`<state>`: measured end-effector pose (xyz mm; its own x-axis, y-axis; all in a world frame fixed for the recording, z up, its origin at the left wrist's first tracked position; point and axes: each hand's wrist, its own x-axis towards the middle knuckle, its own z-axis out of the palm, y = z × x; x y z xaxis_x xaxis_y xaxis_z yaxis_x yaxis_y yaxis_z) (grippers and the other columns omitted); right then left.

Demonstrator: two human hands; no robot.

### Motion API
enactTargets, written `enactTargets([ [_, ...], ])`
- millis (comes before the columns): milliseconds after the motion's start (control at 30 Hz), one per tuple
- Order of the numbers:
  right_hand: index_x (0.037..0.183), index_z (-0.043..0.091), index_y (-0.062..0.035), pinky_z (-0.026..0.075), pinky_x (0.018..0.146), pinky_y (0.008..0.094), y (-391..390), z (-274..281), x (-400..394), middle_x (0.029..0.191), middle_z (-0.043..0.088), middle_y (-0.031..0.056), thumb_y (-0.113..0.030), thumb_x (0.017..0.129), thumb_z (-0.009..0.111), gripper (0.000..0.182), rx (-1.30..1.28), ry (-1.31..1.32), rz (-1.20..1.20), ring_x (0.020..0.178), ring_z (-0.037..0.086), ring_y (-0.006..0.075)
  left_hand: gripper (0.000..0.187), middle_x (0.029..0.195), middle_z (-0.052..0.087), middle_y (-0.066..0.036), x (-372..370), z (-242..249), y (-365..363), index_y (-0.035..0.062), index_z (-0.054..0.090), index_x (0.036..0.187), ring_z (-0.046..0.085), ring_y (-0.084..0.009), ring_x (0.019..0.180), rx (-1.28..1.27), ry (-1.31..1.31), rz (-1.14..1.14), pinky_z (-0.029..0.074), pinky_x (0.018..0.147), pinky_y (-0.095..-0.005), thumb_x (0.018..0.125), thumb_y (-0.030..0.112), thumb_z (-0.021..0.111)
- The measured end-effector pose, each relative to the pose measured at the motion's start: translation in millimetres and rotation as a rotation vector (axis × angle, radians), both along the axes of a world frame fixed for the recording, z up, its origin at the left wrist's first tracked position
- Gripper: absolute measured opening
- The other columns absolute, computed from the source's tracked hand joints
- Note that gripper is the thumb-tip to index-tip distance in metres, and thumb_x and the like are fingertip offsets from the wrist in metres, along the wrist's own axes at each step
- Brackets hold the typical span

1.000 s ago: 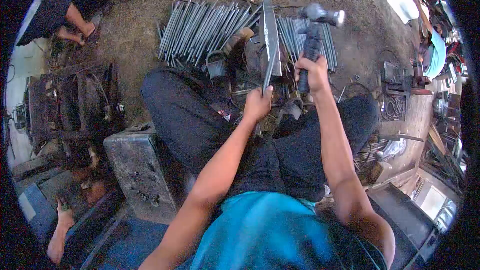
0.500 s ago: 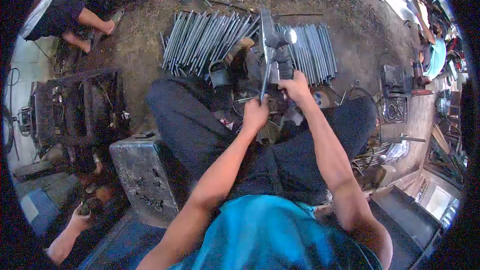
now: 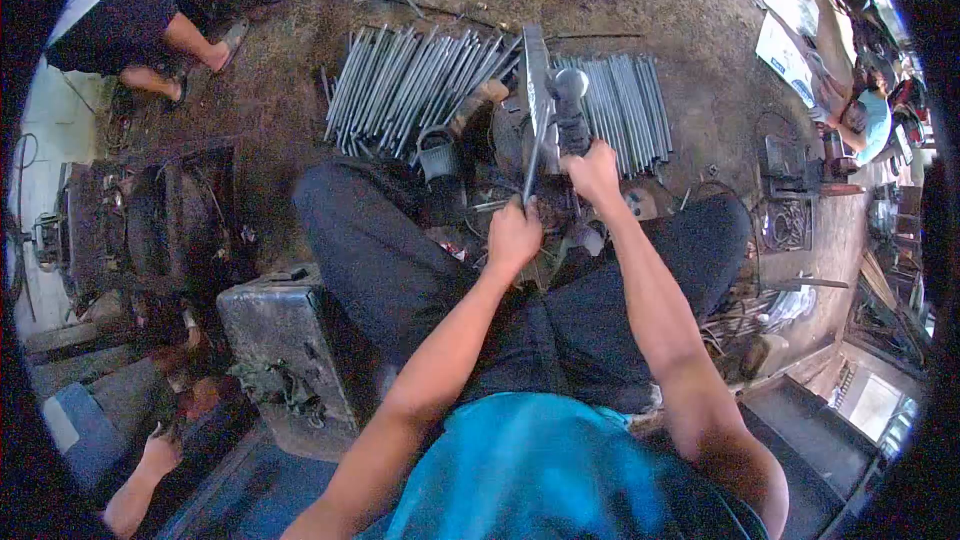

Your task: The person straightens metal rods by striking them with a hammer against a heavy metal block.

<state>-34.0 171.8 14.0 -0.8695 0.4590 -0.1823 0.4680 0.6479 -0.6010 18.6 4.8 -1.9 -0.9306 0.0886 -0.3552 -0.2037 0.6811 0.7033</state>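
Observation:
Between the bent knees, my left hand (image 3: 514, 232) is closed around a thin metal rod (image 3: 534, 172) that points away from me. Just right of it, my right hand (image 3: 594, 174) grips the dark handle of a tool with a shiny rounded metal head (image 3: 570, 86), which looks like a hammer. A long flat metal piece (image 3: 537, 65) stands out beyond the rod, beside the tool head; whether it is joined to the rod I cannot tell. Dark equipment lies under and beyond both hands, partly hidden.
Metal rods lie in a left pile (image 3: 395, 85) and a right pile (image 3: 632, 110). A worn metal box (image 3: 290, 350) stands left of my knee. Another person's legs (image 3: 190, 40) are at upper left, a co-worker's hand (image 3: 160, 455) at lower left, a seated person (image 3: 870, 125) at right.
The rounded tool head has moved slightly lower and left, and my right hand has shifted slightly. At right, the seated person leans lower. The lower-left co-worker's hand has moved down.

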Motion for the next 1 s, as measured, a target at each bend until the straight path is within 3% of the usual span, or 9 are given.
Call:
enactTargets([
  [67, 0.072, 0.065, 0.004, 0.047, 0.046, 0.0351, -4.7, 17.7, -2.8, 0.066, 0.064, 0.0109, -0.009, 0.067, 0.069, 0.015, -0.631, -0.044, -0.005, 0.05, 0.059, 0.0178, 0.049, 0.078, 0.062, -0.034, 0.5, 0.7, -0.7, -0.0106, 0.061, 0.099, 0.062, -0.0509, 0.083, 0.005, -0.008, -0.004, 0.048, 0.077, -0.057, 0.097, 0.037, 0.048],
  [233, 0.08, 0.062, 0.0022, 0.043, 0.043, 0.0293, -11.0, 87.2, 2.6, 0.065, 0.062, 0.0066, -0.003, 0.067, 0.068, 0.015, -0.977, 0.246, 0.016, 0.046, 0.054, 0.0142, 0.045, 0.08, 0.063, -0.033, 0.6, -2.2, -0.5, -0.0091, 0.061, 0.095, 0.062, -0.0502, 0.081, 0.025, 0.018, -0.005, 0.047, 0.077, -0.0563, 0.097, 0.035, 0.049],
  [433, 0.077, 0.056, 0.0013, 0.046, 0.051, 0.0293, -1.4, 81.7, 0.6, 0.062, 0.057, 0.0069, -0.004, 0.067, 0.066, 0.015, -0.647, 0.734, 0.125, 0.047, 0.055, 0.0172, 0.047, 0.079, 0.064, -0.031, -1.5, -2.5, -4.4, -0.0082, 0.061, 0.086, 0.062, -0.0492, 0.08, 0.097, -0.02, -0.052, 0.046, 0.076, -0.0559, 0.098, 0.035, 0.049],
  [500, 0.079, 0.063, 0.0042, 0.052, 0.058, 0.0347, 3.8, 32.5, 11.8, 0.072, 0.066, 0.0067, -0.008, 0.066, 0.069, 0.019, -0.593, 0.303, -0.117, 0.06, 0.062, 0.0184, 0.047, 0.081, 0.063, -0.032, -3.5, -1.4, -3.4, -0.0082, 0.062, 0.086, 0.062, -0.0494, 0.08, 0.096, 0.021, -0.073, 0.046, 0.075, -0.0555, 0.098, 0.036, 0.049],
  [567, 0.066, 0.057, 0.0004, 0.044, 0.044, 0.0318, 17.6, -22.4, 14.1, 0.058, 0.059, 0.0091, -0.014, 0.067, 0.068, 0.018, -0.226, -0.053, 0.025, 0.046, 0.056, 0.0185, 0.047, 0.08, 0.063, -0.033, 1.1, -7.1, 1.7, -0.0084, 0.064, 0.09, 0.062, -0.049, 0.078, 0.073, 0.012, 0.028, 0.047, 0.073, -0.0552, 0.097, 0.036, 0.051],
  [733, 0.064, 0.061, 0.0073, 0.046, 0.044, 0.0365, 3.4, 25.1, 8.9, 0.055, 0.06, 0.012, -0.011, 0.067, 0.065, 0.019, -0.657, 0.086, -0.067, 0.041, 0.056, 0.021, 0.042, 0.087, 0.063, -0.035, 2.9, -4.3, -0.1, -0.009, 0.061, 0.088, 0.06, -0.0526, 0.087, 0.06, -0.042, 0.017, 0.047, 0.079, -0.0559, 0.096, 0.032, 0.053],
  [900, 0.065, 0.06, 0.0003, 0.045, 0.047, 0.0308, -10.3, 118.5, 14.3, 0.062, 0.061, 0.0052, -0.003, 0.067, 0.065, 0.006, -0.925, 0.476, -0.057, 0.048, 0.055, 0.0149, 0.046, 0.089, 0.064, -0.033, 5.7, -8.7, 2.8, -0.0081, 0.062, 0.096, 0.062, -0.0496, 0.091, 0.07, -0.043, 0.028, 0.047, 0.08, -0.0543, 0.096, 0.037, 0.052],
  [967, 0.081, 0.061, -0.003, 0.046, 0.05, 0.0331, 13.0, 97.4, 10.3, 0.067, 0.062, 0.0043, 0.002, 0.067, 0.066, 0.016, -0.544, 0.686, 0.224, 0.052, 0.058, 0.0175, 0.049, 0.088, 0.065, -0.031, 4.8, -6.9, 2.3, -0.0071, 0.063, 0.099, 0.063, -0.0475, 0.091, 0.082, -0.051, 0.049, 0.048, 0.079, -0.0528, 0.096, 0.041, 0.051],
  [1000, 0.082, 0.062, -0.0046, 0.048, 0.053, 0.0373, 8.7, 93.0, 6.7, 0.067, 0.062, 0.0074, 0.0, 0.069, 0.064, 0.014, -0.566, 0.746, 0.156, 0.052, 0.059, 0.0214, 0.049, 0.087, 0.065, -0.031, 2.7, -7.6, 1.2, -0.0062, 0.064, 0.1, 0.064, -0.0469, 0.09, 0.082, -0.113, 0.028, 0.048, 0.078, -0.0524, 0.096, 0.041, 0.051],
])
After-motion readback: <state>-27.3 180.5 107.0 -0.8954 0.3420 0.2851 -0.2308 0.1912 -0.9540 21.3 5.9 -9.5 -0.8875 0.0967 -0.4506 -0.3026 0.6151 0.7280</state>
